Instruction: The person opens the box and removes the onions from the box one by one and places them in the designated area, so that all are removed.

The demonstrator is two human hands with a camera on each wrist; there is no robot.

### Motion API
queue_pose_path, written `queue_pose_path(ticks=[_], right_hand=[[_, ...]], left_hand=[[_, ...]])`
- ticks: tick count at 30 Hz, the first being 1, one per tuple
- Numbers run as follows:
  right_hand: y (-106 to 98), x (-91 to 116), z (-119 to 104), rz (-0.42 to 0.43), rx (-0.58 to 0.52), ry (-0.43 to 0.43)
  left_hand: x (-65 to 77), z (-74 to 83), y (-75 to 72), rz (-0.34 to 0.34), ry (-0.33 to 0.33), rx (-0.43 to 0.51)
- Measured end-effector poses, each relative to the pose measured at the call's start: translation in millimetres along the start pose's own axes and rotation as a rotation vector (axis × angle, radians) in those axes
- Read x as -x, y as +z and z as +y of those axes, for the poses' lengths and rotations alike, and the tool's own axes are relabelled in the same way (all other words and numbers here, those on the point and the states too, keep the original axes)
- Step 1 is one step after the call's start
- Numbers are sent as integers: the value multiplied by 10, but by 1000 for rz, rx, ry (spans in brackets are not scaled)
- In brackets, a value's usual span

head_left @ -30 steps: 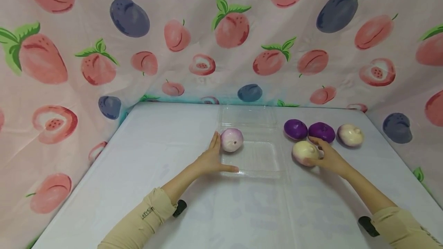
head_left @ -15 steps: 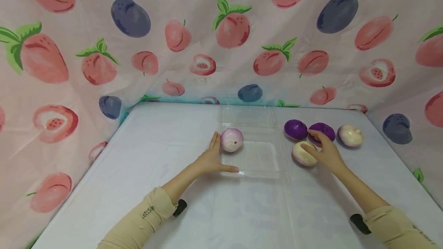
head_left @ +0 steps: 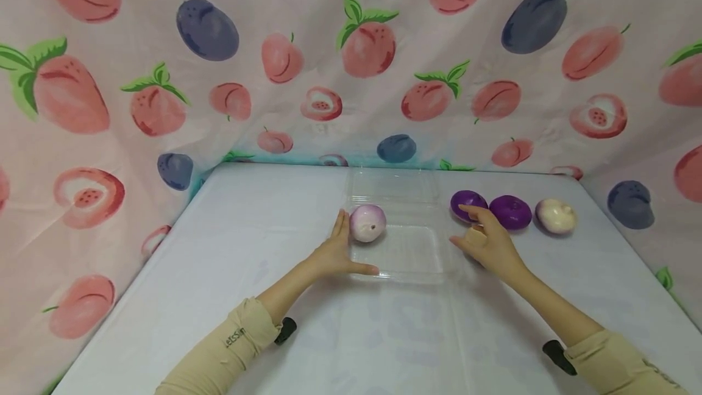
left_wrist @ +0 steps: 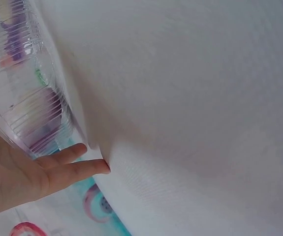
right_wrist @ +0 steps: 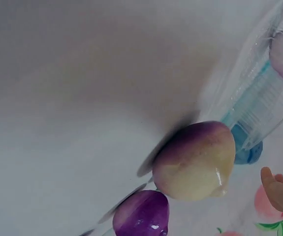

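My left hand [head_left: 331,255] rests with straight fingers against the left side of a clear plastic clamshell container [head_left: 411,249], its thumb along the front edge. Inside the container, near those fingers, lies a whitish-pink onion [head_left: 367,223]. Over a cream-and-purple onion [right_wrist: 195,162] that sits on the table to the container's right, my right hand [head_left: 490,245] hovers with thumb and index finger spread. The right wrist view has its fingertips apart from that onion. Hand and fingers partly hide it in the head view.
Behind the right hand stand two deep purple onions [head_left: 510,212] and, farther right, another cream onion [head_left: 556,216]. The container's raised lid [head_left: 392,185] is at the back, near the fruit-print cloth [head_left: 318,35]. A white cloth covers the table [head_left: 247,218].
My right hand has moved left and lifted off the cream-and-purple onion's right side to hover over it. The purple onions are less covered now. My left hand has stayed put.
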State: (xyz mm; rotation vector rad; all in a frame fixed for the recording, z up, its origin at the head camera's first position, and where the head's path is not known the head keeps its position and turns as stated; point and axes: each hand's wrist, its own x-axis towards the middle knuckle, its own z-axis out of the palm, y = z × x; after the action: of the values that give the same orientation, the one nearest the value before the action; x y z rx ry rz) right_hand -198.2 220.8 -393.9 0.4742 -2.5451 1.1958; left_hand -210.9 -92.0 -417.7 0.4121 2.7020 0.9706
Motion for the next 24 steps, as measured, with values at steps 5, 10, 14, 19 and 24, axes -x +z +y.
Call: queue_pose_path(ticks=[5, 10, 14, 19, 24], right_hand=[[48, 1, -39, -12, 45, -51], [115, -61, -93, -45, 75, -93], [182, -124, -145, -95, 28, -101], [261, -169, -185, -134, 25, -80], [309, -226, -243, -152, 63, -105]], left_hand=[[-12, 4, 15, -14, -14, -10], [-9, 8, -3, -12, -28, -26], [-8, 9, -11, -10, -20, -17], [-6, 7, -1, -5, -13, -7], [-6, 12, -2, -7, -13, -14]])
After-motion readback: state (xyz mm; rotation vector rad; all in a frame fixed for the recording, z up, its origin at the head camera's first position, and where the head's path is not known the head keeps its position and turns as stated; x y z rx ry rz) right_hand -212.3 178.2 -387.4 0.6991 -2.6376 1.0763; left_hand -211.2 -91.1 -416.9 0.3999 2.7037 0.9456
